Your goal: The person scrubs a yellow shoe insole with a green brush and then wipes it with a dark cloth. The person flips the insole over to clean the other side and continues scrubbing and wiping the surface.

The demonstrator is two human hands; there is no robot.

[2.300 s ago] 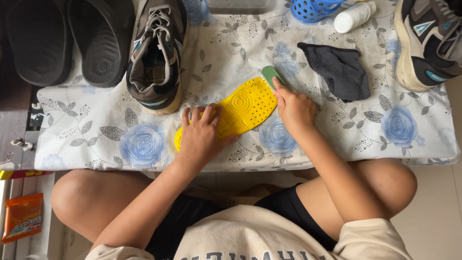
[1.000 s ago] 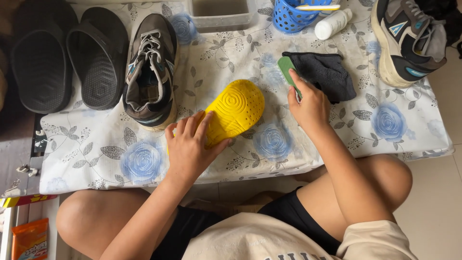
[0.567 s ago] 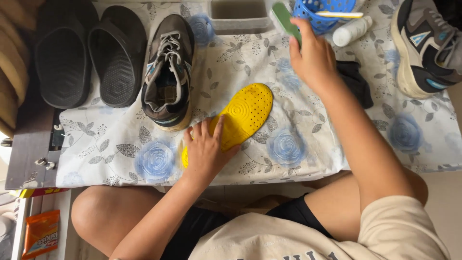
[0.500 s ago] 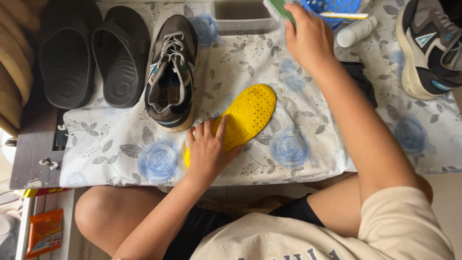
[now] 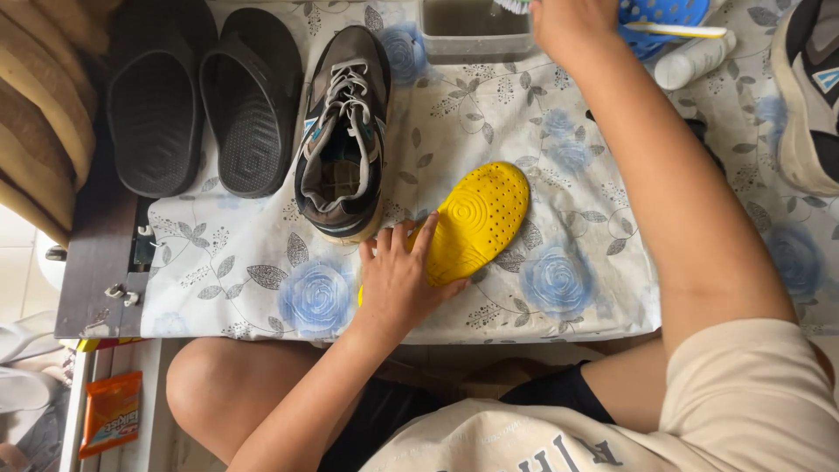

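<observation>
The desk point(image 5: 262, 288) carries a floral cloth. A grey sneaker point(image 5: 343, 131) stands beside two black sandals point(image 5: 205, 96). The yellow insole point(image 5: 476, 223) lies out of the shoe, flat on the cloth — removal is done, and scrubbing appears unfinished. The left hand point(image 5: 398, 280) presses its heel end, fingers spread. The right hand point(image 5: 568, 22) grips a brush at the grey tub point(image 5: 472, 31) — closed, partly cropped.

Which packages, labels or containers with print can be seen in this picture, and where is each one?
Flat orange sachet: on the floor at lower left, rectangular, with a white and red panel.
White plastic bottle: lying on the flowered cloth at upper right, cylindrical; no label shows.
Small blue logo patch: on the white sneaker at far right.
</observation>
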